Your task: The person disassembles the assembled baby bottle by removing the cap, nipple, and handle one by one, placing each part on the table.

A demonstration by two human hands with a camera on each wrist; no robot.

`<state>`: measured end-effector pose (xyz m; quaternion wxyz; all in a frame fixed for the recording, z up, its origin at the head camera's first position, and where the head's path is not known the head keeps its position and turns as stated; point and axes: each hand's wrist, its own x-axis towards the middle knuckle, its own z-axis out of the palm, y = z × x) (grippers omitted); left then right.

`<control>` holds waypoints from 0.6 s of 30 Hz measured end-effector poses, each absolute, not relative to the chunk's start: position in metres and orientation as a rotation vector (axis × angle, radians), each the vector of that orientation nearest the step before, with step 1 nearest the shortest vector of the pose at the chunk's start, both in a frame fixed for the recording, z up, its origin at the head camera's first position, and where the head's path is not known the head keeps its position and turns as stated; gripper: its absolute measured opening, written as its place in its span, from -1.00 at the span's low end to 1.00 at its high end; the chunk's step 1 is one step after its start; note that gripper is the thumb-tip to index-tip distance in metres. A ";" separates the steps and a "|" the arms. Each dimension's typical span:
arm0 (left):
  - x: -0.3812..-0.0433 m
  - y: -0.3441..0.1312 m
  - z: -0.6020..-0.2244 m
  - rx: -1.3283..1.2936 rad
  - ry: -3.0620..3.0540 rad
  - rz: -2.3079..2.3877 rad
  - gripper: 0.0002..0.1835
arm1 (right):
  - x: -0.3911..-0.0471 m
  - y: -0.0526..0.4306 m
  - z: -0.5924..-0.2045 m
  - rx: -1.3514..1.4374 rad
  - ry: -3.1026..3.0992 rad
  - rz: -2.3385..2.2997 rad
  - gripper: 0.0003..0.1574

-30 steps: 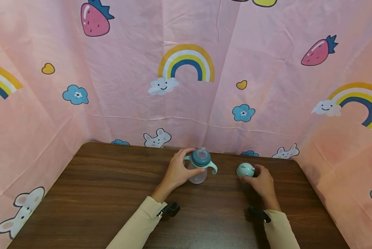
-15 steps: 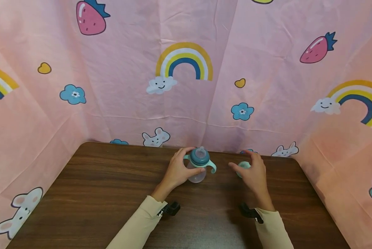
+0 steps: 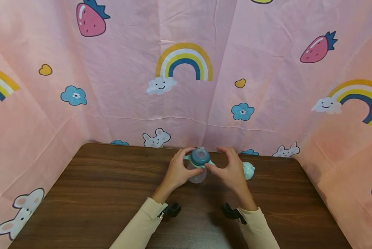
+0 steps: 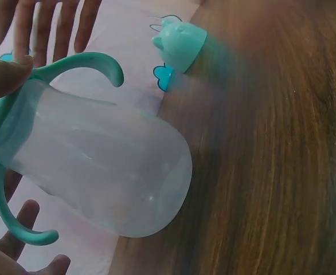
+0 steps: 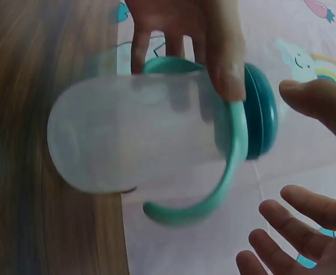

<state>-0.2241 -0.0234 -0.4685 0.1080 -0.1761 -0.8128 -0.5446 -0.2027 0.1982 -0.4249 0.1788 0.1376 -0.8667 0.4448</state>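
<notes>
A clear baby bottle [image 5: 128, 132] with a dark teal collar [image 3: 200, 157], a see-through teat [image 3: 201, 150] and two mint handles [image 4: 93, 63] stands upright toward the table's back. My left hand [image 3: 177, 169] grips it near the collar, thumb across the front and fingers reaching behind. Just right of the bottle is my right hand [image 3: 230, 170], thumb and fingers spread. In the right wrist view a gap shows between its thumb [image 5: 314, 100] and the collar. A mint domed cap with small ears [image 3: 248, 170] sits on the table to the right, apart from both hands.
The brown wooden table [image 3: 111, 193] ends just behind the bottle and cap. A pink printed cloth [image 3: 123, 86] hangs behind and along both sides. Black wrist cameras [image 3: 172, 209] are strapped below both hands.
My right hand has come away from the cap and moved left to the bottle's side. The cap stays on the table. My left hand keeps its hold on the bottle.
</notes>
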 end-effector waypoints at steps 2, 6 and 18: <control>-0.224 -0.023 -0.469 -0.515 -2.381 -1.589 -0.13 | -0.204 0.192 -0.425 0.413 -2.441 1.270 -0.07; -0.223 -0.022 -0.469 -0.523 -2.358 -1.576 -0.14 | -0.206 0.181 -0.428 0.424 -2.443 1.296 -0.10; -0.224 -0.020 -0.478 -0.533 -2.315 -1.563 -0.14 | -0.211 0.168 -0.440 0.426 -2.420 1.351 -0.10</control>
